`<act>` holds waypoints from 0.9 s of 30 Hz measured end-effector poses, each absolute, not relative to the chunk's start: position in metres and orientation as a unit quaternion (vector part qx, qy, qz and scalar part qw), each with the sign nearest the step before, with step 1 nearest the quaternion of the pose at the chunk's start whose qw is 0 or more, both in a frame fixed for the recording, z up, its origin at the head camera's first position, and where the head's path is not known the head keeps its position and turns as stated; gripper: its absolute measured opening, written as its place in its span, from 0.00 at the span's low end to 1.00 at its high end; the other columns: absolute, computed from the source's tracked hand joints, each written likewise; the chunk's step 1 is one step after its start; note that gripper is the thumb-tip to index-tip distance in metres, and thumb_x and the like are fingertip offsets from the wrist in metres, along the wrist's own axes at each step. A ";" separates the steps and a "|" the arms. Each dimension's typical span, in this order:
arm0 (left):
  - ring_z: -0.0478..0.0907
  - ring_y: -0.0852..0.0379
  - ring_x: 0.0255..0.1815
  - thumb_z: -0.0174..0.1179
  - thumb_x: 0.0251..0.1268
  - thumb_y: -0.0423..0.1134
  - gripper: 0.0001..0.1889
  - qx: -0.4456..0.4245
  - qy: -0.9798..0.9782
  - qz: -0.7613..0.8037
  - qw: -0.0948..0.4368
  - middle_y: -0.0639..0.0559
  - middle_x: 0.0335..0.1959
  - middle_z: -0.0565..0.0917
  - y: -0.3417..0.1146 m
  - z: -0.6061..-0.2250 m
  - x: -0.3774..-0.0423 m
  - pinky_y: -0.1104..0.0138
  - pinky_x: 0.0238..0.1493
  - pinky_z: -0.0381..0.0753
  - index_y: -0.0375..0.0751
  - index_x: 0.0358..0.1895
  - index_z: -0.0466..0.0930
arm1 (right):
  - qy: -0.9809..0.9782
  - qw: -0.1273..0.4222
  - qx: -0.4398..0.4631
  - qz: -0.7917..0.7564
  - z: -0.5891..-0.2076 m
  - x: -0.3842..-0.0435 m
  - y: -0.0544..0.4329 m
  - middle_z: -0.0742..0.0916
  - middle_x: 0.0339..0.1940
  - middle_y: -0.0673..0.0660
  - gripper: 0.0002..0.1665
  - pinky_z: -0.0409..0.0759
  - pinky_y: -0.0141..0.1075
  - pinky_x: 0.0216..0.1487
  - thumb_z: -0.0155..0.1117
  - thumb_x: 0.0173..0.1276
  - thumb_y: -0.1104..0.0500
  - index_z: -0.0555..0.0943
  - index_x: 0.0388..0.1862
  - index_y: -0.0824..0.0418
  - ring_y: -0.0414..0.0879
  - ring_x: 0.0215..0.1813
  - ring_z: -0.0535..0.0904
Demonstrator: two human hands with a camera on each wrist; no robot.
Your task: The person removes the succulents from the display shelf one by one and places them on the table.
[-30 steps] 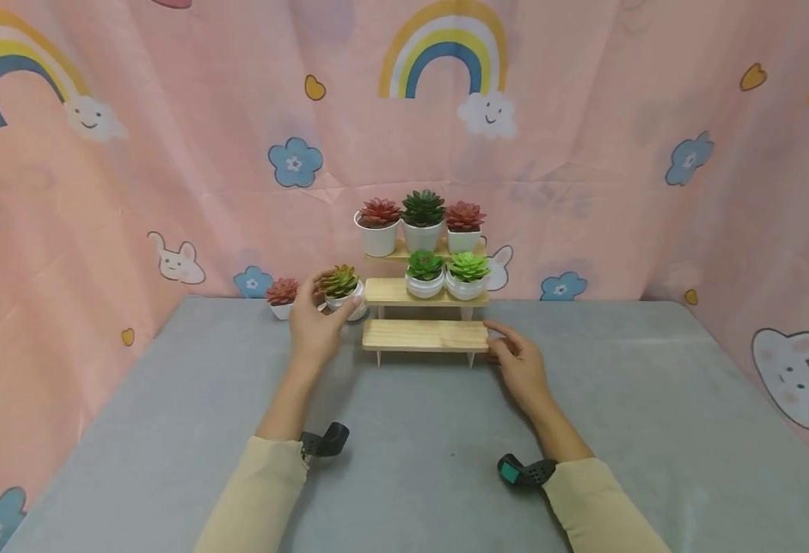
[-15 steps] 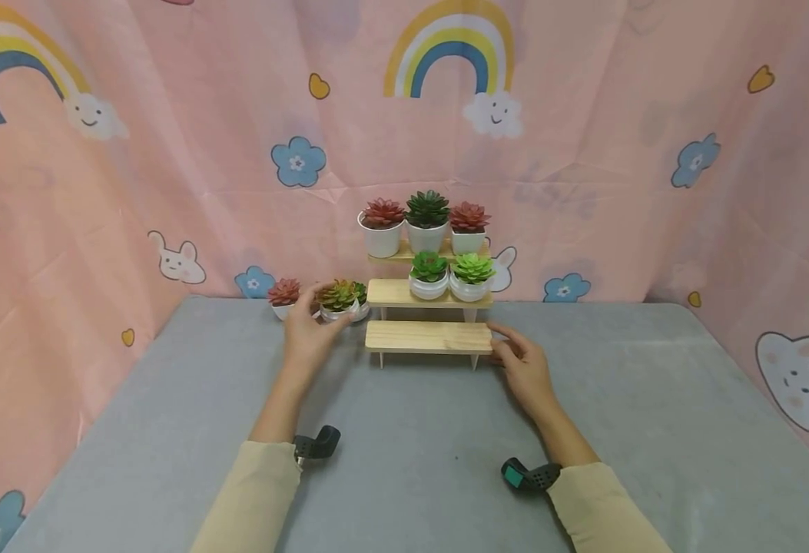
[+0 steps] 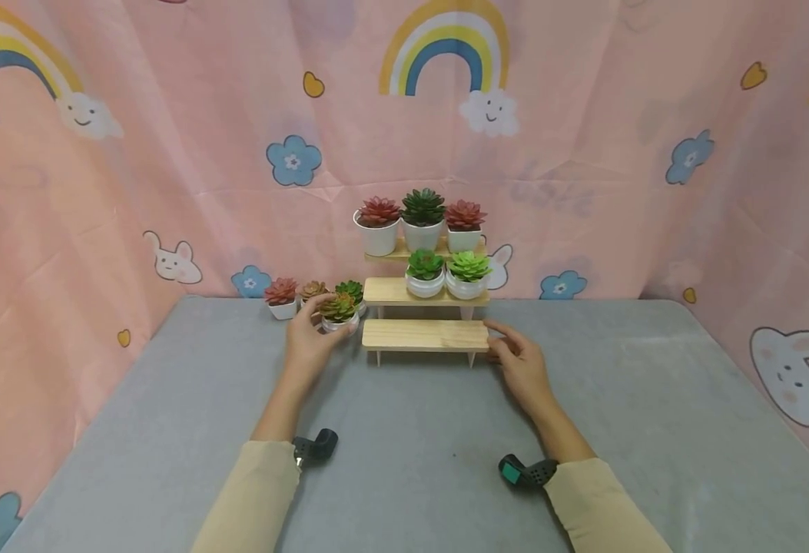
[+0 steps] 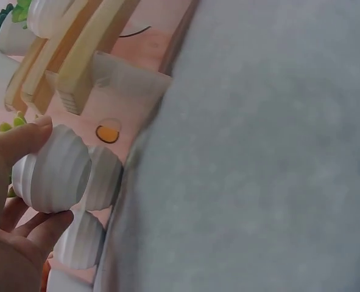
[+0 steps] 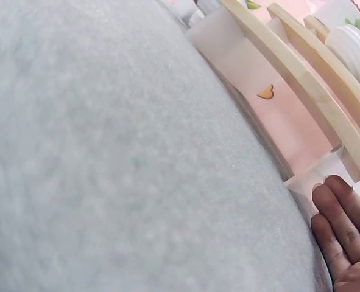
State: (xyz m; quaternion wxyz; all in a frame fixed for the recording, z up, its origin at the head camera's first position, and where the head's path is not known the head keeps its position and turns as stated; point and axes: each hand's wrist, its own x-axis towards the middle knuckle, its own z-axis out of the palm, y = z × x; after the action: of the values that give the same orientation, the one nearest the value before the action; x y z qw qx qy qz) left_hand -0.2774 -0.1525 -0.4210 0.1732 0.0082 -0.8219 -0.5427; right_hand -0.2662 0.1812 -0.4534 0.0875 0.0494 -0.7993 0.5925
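Observation:
My left hand [image 3: 307, 338] holds a yellow-green artificial succulent [image 3: 339, 307] in a white ribbed pot [image 4: 61, 170], left of the wooden tiered stand [image 3: 425, 335]. In the left wrist view, thumb and fingers grip the pot's sides, and it hangs tilted in that picture. My right hand [image 3: 523, 367] grips the right end of the stand's lowest shelf, index finger at the back corner and thumb toward the front. The right wrist view shows its other fingers [image 5: 338, 213] beside the stand's leg; the contact is partly cut off. The lowest shelf is bare.
A dark green succulent [image 3: 422, 207] stands between two red ones on the top tier. Two green succulents, one bright [image 3: 469, 267], sit on the middle tier. Left of the stand are a red succulent [image 3: 282, 293], a brownish one [image 3: 313, 290] and a green one [image 3: 350, 290].
My left hand has drawn the yellow-green succulent forward, toward the lowest shelf's level, uncovering the green and brownish ones behind. My right hand stays at the shelf's end.

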 end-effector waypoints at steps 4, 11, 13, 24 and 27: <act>0.76 0.36 0.67 0.76 0.54 0.35 0.32 0.000 -0.825 -0.542 0.159 0.42 0.68 0.76 -0.152 -0.427 -0.278 0.48 0.67 0.78 0.43 0.65 0.75 | -0.802 0.088 0.046 0.589 -0.454 -0.265 0.181 0.88 0.53 0.70 0.22 0.83 0.24 0.46 0.54 0.79 0.59 0.77 0.68 0.61 0.39 0.42 0.88; 0.76 0.38 0.67 0.76 0.54 0.33 0.32 0.000 -0.816 -0.553 0.166 0.42 0.67 0.77 -0.151 -0.434 -0.279 0.48 0.68 0.78 0.43 0.65 0.75 | -0.809 0.090 0.040 0.579 -0.453 -0.265 0.181 0.88 0.53 0.68 0.22 0.83 0.24 0.46 0.55 0.79 0.57 0.78 0.68 0.59 0.35 0.41 0.86; 0.76 0.38 0.68 0.76 0.54 0.32 0.33 0.001 -0.816 -0.556 0.161 0.42 0.67 0.77 -0.151 -0.436 -0.278 0.49 0.68 0.77 0.42 0.65 0.75 | -0.811 0.091 0.041 0.576 -0.452 -0.265 0.180 0.89 0.53 0.68 0.22 0.83 0.24 0.46 0.55 0.79 0.57 0.79 0.67 0.59 0.37 0.42 0.87; 0.75 0.40 0.69 0.74 0.55 0.30 0.30 -0.007 -0.806 -0.576 0.138 0.43 0.68 0.76 -0.151 -0.446 -0.280 0.50 0.68 0.78 0.40 0.63 0.77 | -0.810 0.090 0.039 0.579 -0.453 -0.266 0.179 0.88 0.53 0.68 0.22 0.84 0.26 0.48 0.54 0.79 0.57 0.79 0.67 0.59 0.47 0.46 0.88; 0.76 0.40 0.68 0.74 0.55 0.29 0.30 -0.016 -0.806 -0.575 0.140 0.42 0.67 0.76 -0.151 -0.447 -0.281 0.50 0.65 0.79 0.39 0.63 0.76 | -0.806 0.090 0.040 0.583 -0.454 -0.267 0.179 0.88 0.52 0.69 0.21 0.83 0.25 0.47 0.54 0.79 0.58 0.79 0.67 0.59 0.43 0.44 0.88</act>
State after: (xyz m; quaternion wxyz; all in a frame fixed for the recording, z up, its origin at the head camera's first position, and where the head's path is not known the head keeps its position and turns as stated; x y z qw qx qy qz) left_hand -0.2810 -0.1510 -0.4469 0.1395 -0.0158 -0.8060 -0.5750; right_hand -0.2666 0.1789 -0.4537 0.0903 0.0400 -0.8062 0.5834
